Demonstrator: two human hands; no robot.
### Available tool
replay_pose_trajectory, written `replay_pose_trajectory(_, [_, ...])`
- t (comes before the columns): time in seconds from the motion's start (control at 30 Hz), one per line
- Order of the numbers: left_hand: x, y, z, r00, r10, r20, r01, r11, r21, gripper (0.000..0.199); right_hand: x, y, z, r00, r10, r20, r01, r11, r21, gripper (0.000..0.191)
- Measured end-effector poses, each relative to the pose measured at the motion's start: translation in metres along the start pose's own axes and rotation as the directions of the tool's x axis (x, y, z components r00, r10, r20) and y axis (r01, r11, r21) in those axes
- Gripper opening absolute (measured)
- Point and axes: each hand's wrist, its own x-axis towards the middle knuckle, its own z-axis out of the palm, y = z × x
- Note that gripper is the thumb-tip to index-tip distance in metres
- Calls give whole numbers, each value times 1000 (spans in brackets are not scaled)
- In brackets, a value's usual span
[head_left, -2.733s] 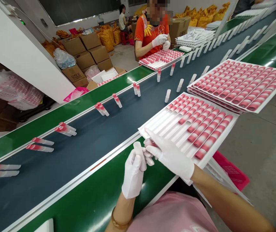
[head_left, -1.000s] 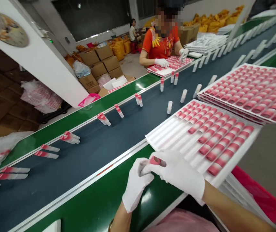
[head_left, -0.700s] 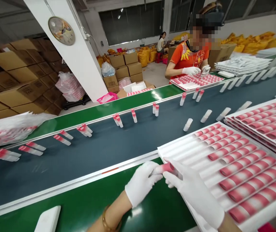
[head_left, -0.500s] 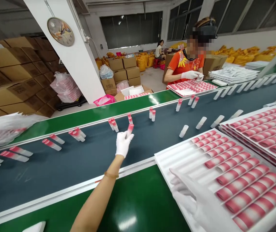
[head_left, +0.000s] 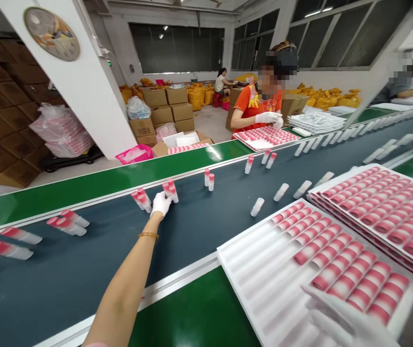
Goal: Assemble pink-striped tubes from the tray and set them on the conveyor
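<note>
Hovering low over the belt, the left grip has its fingertips against or just beside a small cluster of red-topped tubes; the fingers overlap them, so I cannot tell whether it is closed on one. The tubes stand on the belt, red ends up, in small groups along the far edge, probably spaced so one group can be handled without toppling the next. The group just left of the grip, close to the hand, looks likeliest to be knocked.

The right grip is blurred over the near part of the tray, one finger extended; I see nothing held, and cannot tell whether it is open. The tray sits partly on the near green tabletop, its far edge over the belt, perhaps for easy reach. Its grooves presumably stop the banded tubes on its right side from rolling.

Beyond it, a stack of filled trays juts over the belt, blocking part of the line of white tubes. Across the belt, a co-worker holds both gloved hands above another tray.
</note>
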Motion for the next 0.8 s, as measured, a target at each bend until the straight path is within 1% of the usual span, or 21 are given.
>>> replay_pose_trajectory(0.03, [0,-1,-2,1000,8,12,-8,1000,-7,24,14,-13,1,1000,-24,-13,24,1000,7,39])
replay_pose_trajectory(0.1, [-2,-1,-6,1000,18,22,-17,999,-27,19,48,-45,8,991,-126,39,127,991,-28,44])
replay_pose_trajectory(0.17, [-5,1,-10,1000,14,14,-13,999,-51,17,83,-79,18,975,-222,20,222,974,-53,41])
replay_pose_trajectory(0.27, [-21,3,-17,998,-40,-49,36,996,-87,33,121,-119,39,954,-300,9,300,953,-38,33])
replay_pose_trajectory(0.33, [-43,6,-18,988,-96,-120,82,990,-114,48,133,-133,55,936,-352,28,353,936,-19,32])
replay_pose_trajectory(0.4, [-76,12,-16,974,-134,-182,112,986,-126,60,137,-139,71,913,-403,68,404,915,-5,32])
replay_pose_trajectory(0.43, [-97,17,-14,973,-130,-191,104,985,-141,63,135,-140,80,901,-424,95,426,905,-1,31])
replay_pose_trajectory(0.47, [-119,25,-11,981,-101,-168,69,980,-186,65,132,-139,89,889,-440,125,443,896,1,30])
replay_pose_trajectory(0.5, [-144,35,-9,994,-44,-95,18,965,-262,67,125,-136,98,878,-451,161,456,890,1,28])
replay_pose_trajectory(0.53, [-170,46,-7,998,50,29,-36,923,-382,70,116,-132,107,866,-456,206,466,885,1,26])
replay_pose_trajectory(0.57, [-196,59,-6,967,173,185,-56,860,-508,73,105,-126,115,852,-457,256,473,881,1,24])
replay_pose_trajectory(0.6, [-222,72,-7,894,292,340,-36,803,-595,73,92,-119,121,837,-455,303,478,878,-2,22])
replay_pose_trajectory(0.63, [-245,84,-8,801,383,461,0,769,-639,70,79,-112,123,825,-451,340,483,876,-10,20])
replay_pose_trajectory(0.67, [-265,93,-10,718,425,551,34,770,-638,63,66,-104,120,818,-446,363,487,873,-25,18])
replay_pose_trajectory(0.7, [-282,100,-13,670,427,607,59,785,-617,57,55,-95,112,818,-441,370,491,870,-48,17])
replay_pose_trajectory(0.73, [-296,103,-16,659,406,633,82,798,-597,53,46,-86,98,824,-437,360,495,865,-82,17])
replay_pose_trajectory(0.77, [-307,103,-19,668,373,644,114,804,-583,52,40,-76,79,834,-435,339,498,858,-126,20])
replay_pose_trajectory(0.8, [-315,101,-23,687,334,645,151,803,-577,53,36,-65,56,843,-435,316,503,846,-177,24])
